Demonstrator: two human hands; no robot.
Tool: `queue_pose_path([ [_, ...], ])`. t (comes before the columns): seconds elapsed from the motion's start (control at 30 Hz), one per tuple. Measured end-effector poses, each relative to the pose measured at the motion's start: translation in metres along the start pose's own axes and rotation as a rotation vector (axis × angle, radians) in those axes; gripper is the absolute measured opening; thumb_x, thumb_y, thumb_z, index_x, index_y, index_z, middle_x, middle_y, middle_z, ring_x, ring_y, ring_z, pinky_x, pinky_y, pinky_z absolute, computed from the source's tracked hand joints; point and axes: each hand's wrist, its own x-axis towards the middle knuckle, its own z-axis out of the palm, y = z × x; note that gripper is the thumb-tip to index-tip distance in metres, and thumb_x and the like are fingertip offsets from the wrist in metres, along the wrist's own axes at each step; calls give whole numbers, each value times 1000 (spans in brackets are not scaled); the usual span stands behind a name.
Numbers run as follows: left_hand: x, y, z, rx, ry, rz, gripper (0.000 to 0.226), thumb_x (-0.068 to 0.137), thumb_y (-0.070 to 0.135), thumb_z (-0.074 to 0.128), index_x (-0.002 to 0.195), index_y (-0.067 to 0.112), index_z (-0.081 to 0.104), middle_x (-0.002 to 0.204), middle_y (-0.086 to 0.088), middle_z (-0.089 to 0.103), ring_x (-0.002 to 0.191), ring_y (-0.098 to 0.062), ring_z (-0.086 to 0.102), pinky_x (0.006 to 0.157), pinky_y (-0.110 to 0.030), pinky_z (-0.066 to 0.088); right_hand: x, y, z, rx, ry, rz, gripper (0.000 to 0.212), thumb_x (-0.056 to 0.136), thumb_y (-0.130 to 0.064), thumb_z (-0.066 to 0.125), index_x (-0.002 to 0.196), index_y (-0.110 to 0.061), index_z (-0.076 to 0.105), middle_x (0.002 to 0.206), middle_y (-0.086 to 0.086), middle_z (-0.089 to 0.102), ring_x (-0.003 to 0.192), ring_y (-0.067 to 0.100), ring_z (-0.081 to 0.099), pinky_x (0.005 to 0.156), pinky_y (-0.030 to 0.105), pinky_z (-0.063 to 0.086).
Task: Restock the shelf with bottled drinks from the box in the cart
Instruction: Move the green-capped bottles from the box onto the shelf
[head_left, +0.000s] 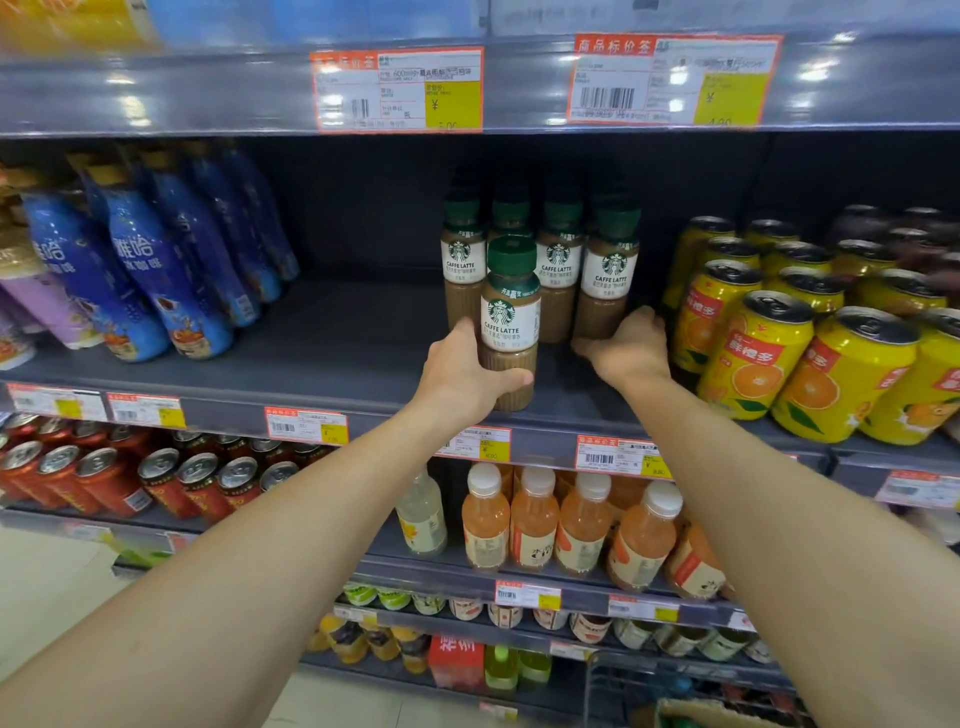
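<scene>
My left hand (462, 371) grips a caffe latte bottle (510, 312) with a green cap low on its body, at the front of the grey shelf (322, 364). Behind it stand several more latte bottles (558, 260) in rows. My right hand (631, 345) reaches to the base of the rightmost latte bottle (608, 270), its fingers hidden behind the hand, so the grip cannot be made out. A corner of the cardboard box (696, 714) shows at the bottom right, inside the cart (597, 680).
Blue bottles (156, 270) lean on the shelf's left, yellow orange-drink cans (810, 358) crowd its right. Bare shelf lies between the blue bottles and the lattes. Below are red cans (104, 478) and orange juice bottles (535, 519). A price-tag rail (400, 88) runs overhead.
</scene>
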Motion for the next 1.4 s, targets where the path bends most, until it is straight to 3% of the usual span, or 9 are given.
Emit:
queue_pose_path([
  [0.17, -1, -1, 0, -22, -2, 11, 57, 72, 26, 84, 120, 19, 53, 121, 2, 64, 110, -15, 61, 97, -36, 52, -26, 13, -6, -39, -104, -74, 71, 85, -50, 66, 133, -3, 44, 135, 18, 48, 121, 36, 50, 96, 40, 44],
  [0.27, -1, -3, 1, -23, 17, 17, 58, 72, 26, 84, 121, 18, 53, 122, 2, 63, 111, -16, 60, 97, -37, 51, -44, 25, -14, -131, -189, -146, 79, 84, -71, 49, 134, -9, 46, 134, 14, 53, 121, 33, 52, 97, 43, 46],
  [0.37, -2, -7, 6, -27, 52, 30, 56, 74, 27, 83, 121, 18, 53, 121, 1, 64, 112, -16, 59, 97, -38, 52, -62, 32, -19, -385, -226, -227, 101, 82, -84, 23, 150, -9, 29, 155, 12, 30, 143, 27, 28, 111, 45, 31],
  [0.47, -2, -8, 16, -48, 85, 42, 53, 73, 28, 83, 116, 20, 54, 117, 2, 65, 110, -17, 61, 94, -41, 53, -72, 36, -13, -582, -183, -310, 111, 78, -88, 10, 154, -7, 18, 162, 10, 16, 150, 20, 11, 117, 38, 19],
  [1.13, 34, 4, 59, -16, 186, 41, 50, 74, 28, 81, 114, 12, 57, 110, -6, 69, 106, -24, 64, 91, -39, 53, -79, 39, -6, -742, -141, -360, 107, 81, -83, 9, 154, -5, 20, 161, 13, 17, 149, 22, 14, 119, 34, 15],
  [1.4, 53, 10, 70, 9, 210, -19, 44, 71, 31, 84, 104, 10, 63, 105, -6, 69, 101, -24, 65, 87, -34, 53, -75, 43, -3, -745, -94, -379, 108, 81, -84, 8, 152, -5, 25, 160, 14, 22, 148, 23, 17, 118, 34, 18],
])
